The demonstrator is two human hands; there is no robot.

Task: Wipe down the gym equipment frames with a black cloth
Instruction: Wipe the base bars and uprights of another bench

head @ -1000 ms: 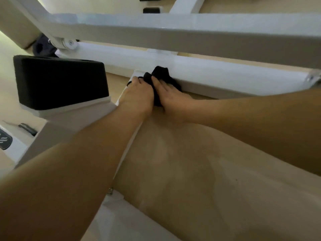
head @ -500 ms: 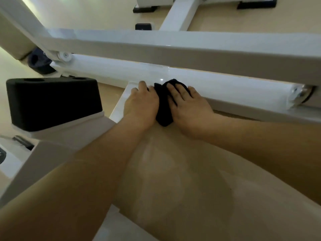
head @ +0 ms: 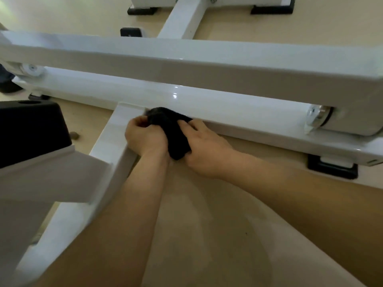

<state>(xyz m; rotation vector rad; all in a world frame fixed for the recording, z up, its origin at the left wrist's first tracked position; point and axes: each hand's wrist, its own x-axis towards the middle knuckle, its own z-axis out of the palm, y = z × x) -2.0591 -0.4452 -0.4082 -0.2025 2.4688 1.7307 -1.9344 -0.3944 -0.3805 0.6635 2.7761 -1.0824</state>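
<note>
1 cloth (head: 172,131) sits against the frame (head: 228,106): left hand (head: 145,139) pinches it, right hand (head: 207,148) curls round it; the frame's long axis runs rightward.

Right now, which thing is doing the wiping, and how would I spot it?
Find the long glossy white round bar running low across the view. Where a white square beam joins it, the left hand and right hand grip a crumpled soft black cloth, the only black thing that is limp, not hard.
</note>
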